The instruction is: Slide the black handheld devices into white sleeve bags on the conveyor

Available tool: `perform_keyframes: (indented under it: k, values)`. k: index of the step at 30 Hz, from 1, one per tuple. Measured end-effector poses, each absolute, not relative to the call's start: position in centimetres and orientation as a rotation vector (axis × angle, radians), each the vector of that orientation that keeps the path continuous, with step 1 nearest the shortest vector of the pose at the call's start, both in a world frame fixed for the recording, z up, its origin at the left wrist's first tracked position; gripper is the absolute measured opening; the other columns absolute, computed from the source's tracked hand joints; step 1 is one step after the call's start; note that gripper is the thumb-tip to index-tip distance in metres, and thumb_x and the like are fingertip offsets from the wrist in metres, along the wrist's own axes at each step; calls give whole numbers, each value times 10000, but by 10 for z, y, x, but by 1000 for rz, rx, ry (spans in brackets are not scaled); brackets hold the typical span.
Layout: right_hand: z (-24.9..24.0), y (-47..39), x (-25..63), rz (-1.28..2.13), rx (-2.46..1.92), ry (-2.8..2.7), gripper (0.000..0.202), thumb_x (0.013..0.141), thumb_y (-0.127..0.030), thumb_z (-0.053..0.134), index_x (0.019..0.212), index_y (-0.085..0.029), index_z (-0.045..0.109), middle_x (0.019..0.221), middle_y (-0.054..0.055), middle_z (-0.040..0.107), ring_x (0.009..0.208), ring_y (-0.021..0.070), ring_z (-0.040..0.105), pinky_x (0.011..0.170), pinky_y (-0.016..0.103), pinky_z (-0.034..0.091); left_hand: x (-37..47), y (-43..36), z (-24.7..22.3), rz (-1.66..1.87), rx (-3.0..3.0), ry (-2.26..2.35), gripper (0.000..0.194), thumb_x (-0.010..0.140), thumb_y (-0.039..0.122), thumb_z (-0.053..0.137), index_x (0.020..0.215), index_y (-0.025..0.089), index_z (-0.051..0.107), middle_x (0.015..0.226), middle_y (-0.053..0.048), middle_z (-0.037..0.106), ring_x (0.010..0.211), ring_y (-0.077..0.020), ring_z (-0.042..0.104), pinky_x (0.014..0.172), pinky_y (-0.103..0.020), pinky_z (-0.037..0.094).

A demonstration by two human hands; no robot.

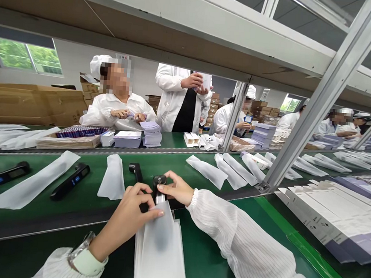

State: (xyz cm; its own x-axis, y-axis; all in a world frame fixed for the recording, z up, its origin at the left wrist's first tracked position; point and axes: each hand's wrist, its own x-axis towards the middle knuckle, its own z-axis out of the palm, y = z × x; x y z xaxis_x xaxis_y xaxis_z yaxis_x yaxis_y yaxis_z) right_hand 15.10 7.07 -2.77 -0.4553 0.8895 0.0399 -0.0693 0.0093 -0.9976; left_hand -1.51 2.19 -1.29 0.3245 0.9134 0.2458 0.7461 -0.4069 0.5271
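Note:
My right hand (179, 189) holds a black handheld device (159, 180) by its bent head, thumb and fingers closed on it. The device's lower part is inside a frosted white sleeve (162, 225), showing as a dark shape through the material. My left hand (137, 206) pinches the sleeve near its opening. Beneath it lies a stack of similar sleeves (162, 268) on the green surface. Just beyond my left hand, another black device (136, 171) lies partly hidden behind the fingers.
Black devices (71, 181) and filled sleeves (205, 170) lie along the green belt (167, 161). White and lilac cartons (330, 214) stand at the right. A slanted metal post (323, 98) and an overhead shelf (181, 27) frame the station. Co-workers in white sit and stand opposite.

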Motion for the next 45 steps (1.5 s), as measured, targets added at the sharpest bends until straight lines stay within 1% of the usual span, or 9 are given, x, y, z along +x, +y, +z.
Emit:
perform_keyframes:
  k: [8, 11, 16, 22, 26, 29, 32, 40, 45]
  values:
    - [-30, 61, 154, 1910, -609, -1766, 421, 475, -429, 718, 689, -99, 569, 618, -1, 522, 550, 85, 497, 582, 245, 412, -16, 26, 5, 922, 2036, 1433, 281, 694, 481, 518, 730, 203, 544, 1018, -24, 444, 939, -197, 436, 723, -286, 380]
    - [-15, 87, 171, 1542, -757, -1461, 426, 518, -500, 663, 670, -127, 524, 570, -16, 488, 497, 88, 464, 509, 236, 388, -20, 27, -7, 855, 1950, 1391, 353, 761, 507, 397, 969, 230, 465, 999, -32, 459, 907, -181, 440, 700, -271, 382]
    - [-5, 157, 223, 466, -1345, -1311, 332, 745, -447, 421, 660, -138, 508, 589, 0, 476, 568, 118, 445, 552, 240, 361, -25, 33, -35, 266, 2011, 1288, 413, 682, 566, 447, 773, 169, 512, 811, -25, 491, 786, -181, 461, 636, -248, 365]
    - [-49, 185, 226, 204, -1575, -1277, 235, 747, -252, 456, 933, -129, 530, 900, 102, 535, 897, 222, 456, 774, 336, 326, -21, 38, -44, 211, 2066, 1274, 266, 635, 424, 536, 648, 161, 499, 698, 7, 465, 665, -149, 442, 517, -212, 285]
    - [-66, 169, 171, 36, -1559, -1810, 335, 800, -358, 411, 1107, -225, 441, 1053, 89, 486, 1011, 222, 407, 839, 358, 303, -19, 38, -44, 310, 2099, 1316, 227, 641, 375, 550, 580, 157, 529, 604, 26, 469, 627, -140, 452, 510, -211, 272]
    - [-74, 158, 129, 275, -1475, -2040, 473, 720, -491, 493, 1123, -253, 428, 984, 87, 515, 961, 251, 443, 809, 391, 331, -18, 33, -43, 344, 2171, 1314, 220, 691, 360, 522, 595, 171, 577, 617, 27, 528, 637, -140, 479, 542, -221, 297]
    - [-83, 157, 110, 538, -1475, -1822, 561, 617, -280, 649, 1131, -248, 427, 1008, 102, 507, 1049, 300, 385, 878, 477, 240, -17, 25, -40, 363, 2304, 1241, 245, 771, 311, 450, 617, 189, 596, 662, 25, 573, 674, -136, 497, 616, -231, 337]
    - [-58, 149, 151, 1041, -1188, -1410, 602, 791, -238, 401, 1281, -240, 51, 850, 35, 554, 780, 166, 583, 695, 348, 455, -13, 10, -47, 543, 2585, 1202, 195, 819, 190, 410, 746, 219, 589, 870, -2, 495, 791, -132, 495, 660, -229, 390]
    - [-26, 102, 167, 1501, -659, -1134, 946, 582, -206, 677, 1232, -379, 13, 848, -9, 556, 724, 186, 602, 620, 361, 474, -16, 11, -55, 624, 2604, 1212, 147, 811, 188, 437, 906, 240, 536, 775, 25, 529, 750, -129, 507, 658, -232, 410]
